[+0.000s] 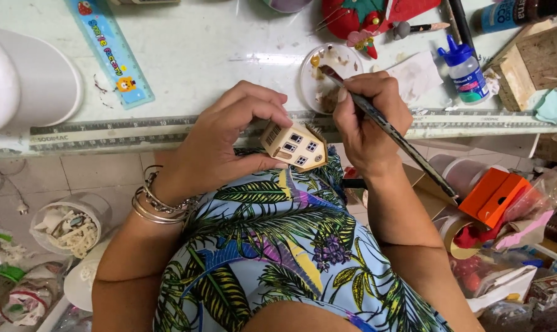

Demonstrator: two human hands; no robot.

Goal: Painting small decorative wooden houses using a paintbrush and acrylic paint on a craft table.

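My left hand (pixel 229 138) grips the small cream wooden model house (pixel 294 146) just above my lap, windows already painted. My right hand (pixel 367 120) pinches a thin dark paintbrush (pixel 401 140), bristles in the round white paint dish (pixel 329 77) on the surface; the roof looks unpainted.

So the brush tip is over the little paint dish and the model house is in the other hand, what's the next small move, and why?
Probably bring the brush back from the paint dish to the miniature house. The right hand has the bristles at the dish's brown paint, while the left hand holds the house tilted, windowed wall up, just beside it, so a short sweep reaches it.
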